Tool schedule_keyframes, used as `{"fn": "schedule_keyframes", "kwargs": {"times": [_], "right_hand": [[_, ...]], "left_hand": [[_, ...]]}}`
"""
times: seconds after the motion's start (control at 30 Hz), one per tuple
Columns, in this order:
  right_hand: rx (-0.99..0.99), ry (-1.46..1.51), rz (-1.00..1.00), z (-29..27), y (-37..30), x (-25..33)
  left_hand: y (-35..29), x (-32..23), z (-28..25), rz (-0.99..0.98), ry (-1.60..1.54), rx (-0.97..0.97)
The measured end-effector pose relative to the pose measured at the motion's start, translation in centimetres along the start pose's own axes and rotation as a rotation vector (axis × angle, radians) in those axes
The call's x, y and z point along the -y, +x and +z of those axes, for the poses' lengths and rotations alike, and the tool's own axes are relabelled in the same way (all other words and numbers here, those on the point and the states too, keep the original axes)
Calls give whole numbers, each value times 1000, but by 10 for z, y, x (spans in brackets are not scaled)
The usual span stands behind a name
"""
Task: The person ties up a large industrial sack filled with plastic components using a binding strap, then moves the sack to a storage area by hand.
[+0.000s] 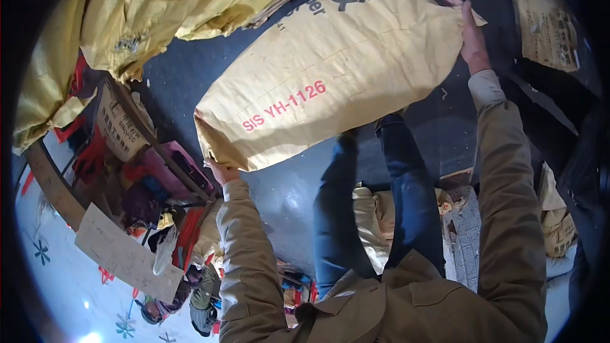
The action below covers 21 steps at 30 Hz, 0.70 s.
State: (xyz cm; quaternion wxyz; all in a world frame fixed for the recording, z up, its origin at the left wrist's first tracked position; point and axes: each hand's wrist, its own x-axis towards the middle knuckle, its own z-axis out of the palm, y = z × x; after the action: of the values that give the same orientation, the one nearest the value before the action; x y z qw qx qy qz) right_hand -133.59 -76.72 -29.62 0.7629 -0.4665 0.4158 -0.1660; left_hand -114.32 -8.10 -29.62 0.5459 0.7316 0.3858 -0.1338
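A big full-looking tan paper sack (356,57) with red and black print stretches across the view in front of me, tilted up toward the right. My left hand (222,171) is closed on its lower left corner, the fingers partly hidden beneath the paper. At the opposite end, my right hand (473,41) grips the sack's upper right corner, with the thumb on the near side and fingers partly behind it. The sack hides what lies directly under it, so I cannot tell whether it rests on the floor.
Large yellow sacks (140,13) are piled at the upper left. Beside them stand a wooden-edged shelf (152,136) with a carton and clothes, and a pale board (121,248). A person's dark-clothed legs (546,101) are at right, near a flattened paper sack (546,32).
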Motion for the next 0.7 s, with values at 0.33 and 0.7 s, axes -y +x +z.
{"fn": "schedule_keyframes", "kwargs": {"times": [0.33, 0.7], "right_hand": [[-299, 288, 21, 30, 11, -19], [-451, 222, 16, 28, -4, -9]], "left_hand": [[29, 8, 6, -129, -527, 83], [-18, 1, 49, -109, -605, -41]]}}
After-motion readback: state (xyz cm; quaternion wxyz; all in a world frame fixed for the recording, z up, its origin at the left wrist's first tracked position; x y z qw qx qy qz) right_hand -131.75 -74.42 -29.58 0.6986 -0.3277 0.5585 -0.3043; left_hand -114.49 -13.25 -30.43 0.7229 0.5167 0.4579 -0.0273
